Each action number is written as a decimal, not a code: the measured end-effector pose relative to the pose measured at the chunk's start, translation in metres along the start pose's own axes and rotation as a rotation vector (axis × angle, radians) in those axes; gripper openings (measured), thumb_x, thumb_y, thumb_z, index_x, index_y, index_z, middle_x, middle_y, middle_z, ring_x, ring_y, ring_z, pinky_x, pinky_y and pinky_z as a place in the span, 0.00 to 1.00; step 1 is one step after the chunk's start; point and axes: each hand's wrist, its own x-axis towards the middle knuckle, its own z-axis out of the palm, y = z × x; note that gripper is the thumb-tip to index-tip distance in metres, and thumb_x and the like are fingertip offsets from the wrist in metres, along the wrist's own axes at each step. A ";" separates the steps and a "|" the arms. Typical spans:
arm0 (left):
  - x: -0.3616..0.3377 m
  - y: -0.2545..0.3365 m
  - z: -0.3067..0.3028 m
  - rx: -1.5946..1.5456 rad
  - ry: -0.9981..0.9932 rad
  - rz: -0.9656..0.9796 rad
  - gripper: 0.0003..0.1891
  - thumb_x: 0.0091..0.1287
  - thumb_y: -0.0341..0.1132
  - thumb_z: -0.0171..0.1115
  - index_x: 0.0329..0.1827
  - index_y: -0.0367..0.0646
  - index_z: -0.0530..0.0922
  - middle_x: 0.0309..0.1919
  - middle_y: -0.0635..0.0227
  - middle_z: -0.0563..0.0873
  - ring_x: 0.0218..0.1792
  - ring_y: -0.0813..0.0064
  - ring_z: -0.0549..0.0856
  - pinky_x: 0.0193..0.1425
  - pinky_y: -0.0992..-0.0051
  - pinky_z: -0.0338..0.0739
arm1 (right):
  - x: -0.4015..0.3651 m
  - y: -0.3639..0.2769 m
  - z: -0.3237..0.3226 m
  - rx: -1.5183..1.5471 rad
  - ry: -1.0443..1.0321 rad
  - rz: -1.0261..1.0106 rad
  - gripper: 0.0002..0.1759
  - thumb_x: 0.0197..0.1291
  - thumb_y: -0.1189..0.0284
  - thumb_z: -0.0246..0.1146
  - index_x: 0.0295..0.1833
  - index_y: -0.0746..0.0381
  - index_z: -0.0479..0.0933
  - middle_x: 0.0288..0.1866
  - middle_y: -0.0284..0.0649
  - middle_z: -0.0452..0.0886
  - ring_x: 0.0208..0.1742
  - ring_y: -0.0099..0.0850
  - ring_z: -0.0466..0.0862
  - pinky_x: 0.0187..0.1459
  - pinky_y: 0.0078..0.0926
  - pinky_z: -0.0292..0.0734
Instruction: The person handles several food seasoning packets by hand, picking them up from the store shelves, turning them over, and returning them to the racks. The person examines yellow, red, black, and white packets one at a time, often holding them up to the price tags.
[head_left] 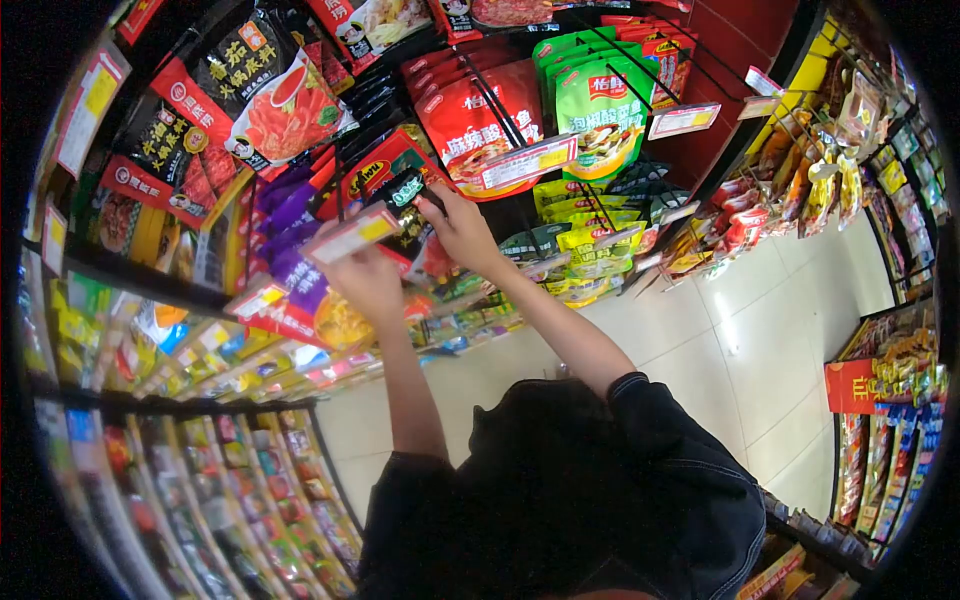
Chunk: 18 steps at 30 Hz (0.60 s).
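My right hand (462,232) is closed on the top edge of a black seasoning packet (403,188) with a green-and-white logo. That packet hangs among the bags on the rack, its lower part covered by a price tag and my hands. My left hand (366,283) is smeared by motion just under a white-and-yellow price tag (352,233); its fingers are mostly hidden. Behind the packet is a red bag (385,160) with a yellow-lettered logo. Left of my left hand hang purple bags (300,270).
Red pouches (478,125) and green pouches (605,105) hang above on metal hooks with price tags. Black hotpot-seasoning bags (240,60) hang upper left. Shelves of packaged goods (240,490) stand lower left. Snack packs (800,190) line the right, above a tiled floor (700,350).
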 end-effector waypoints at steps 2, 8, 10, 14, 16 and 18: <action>-0.014 0.016 -0.001 -0.063 -0.024 -0.044 0.18 0.68 0.26 0.63 0.61 0.33 0.80 0.65 0.40 0.75 0.56 0.44 0.80 0.61 0.52 0.73 | 0.008 0.003 0.004 0.041 0.032 -0.002 0.17 0.76 0.62 0.60 0.57 0.66 0.77 0.44 0.57 0.85 0.49 0.58 0.84 0.48 0.44 0.78; -0.060 0.051 -0.017 -0.172 -0.189 -0.063 0.32 0.68 0.30 0.62 0.76 0.34 0.67 0.75 0.38 0.65 0.76 0.39 0.64 0.79 0.50 0.57 | 0.025 0.014 0.023 0.049 0.096 0.019 0.16 0.76 0.62 0.59 0.51 0.66 0.78 0.43 0.58 0.85 0.50 0.59 0.83 0.48 0.49 0.76; -0.080 0.048 -0.018 -0.243 -0.286 -0.049 0.34 0.66 0.29 0.63 0.77 0.35 0.66 0.76 0.44 0.67 0.78 0.44 0.64 0.80 0.52 0.58 | 0.023 0.017 0.029 0.009 0.124 0.059 0.16 0.75 0.62 0.59 0.52 0.66 0.77 0.44 0.58 0.85 0.51 0.59 0.83 0.50 0.49 0.76; -0.125 0.054 -0.027 -0.303 -0.458 -0.063 0.28 0.66 0.27 0.62 0.71 0.37 0.71 0.68 0.50 0.75 0.71 0.47 0.71 0.77 0.52 0.61 | 0.014 0.011 0.024 0.129 0.074 0.138 0.18 0.74 0.63 0.62 0.59 0.65 0.75 0.47 0.57 0.84 0.53 0.58 0.83 0.53 0.46 0.77; -0.154 0.053 -0.030 -0.389 -0.522 -0.139 0.23 0.69 0.28 0.60 0.68 0.38 0.73 0.65 0.47 0.77 0.68 0.43 0.73 0.78 0.48 0.59 | 0.000 -0.001 0.009 0.146 0.105 0.082 0.23 0.75 0.64 0.64 0.66 0.68 0.72 0.57 0.54 0.83 0.55 0.41 0.85 0.58 0.34 0.78; -0.172 0.053 -0.036 -0.409 -0.576 -0.125 0.20 0.68 0.27 0.60 0.63 0.37 0.74 0.60 0.49 0.80 0.64 0.44 0.76 0.75 0.49 0.63 | -0.028 0.018 -0.020 0.002 0.123 0.024 0.26 0.74 0.69 0.65 0.71 0.69 0.68 0.63 0.48 0.79 0.60 0.37 0.83 0.63 0.33 0.77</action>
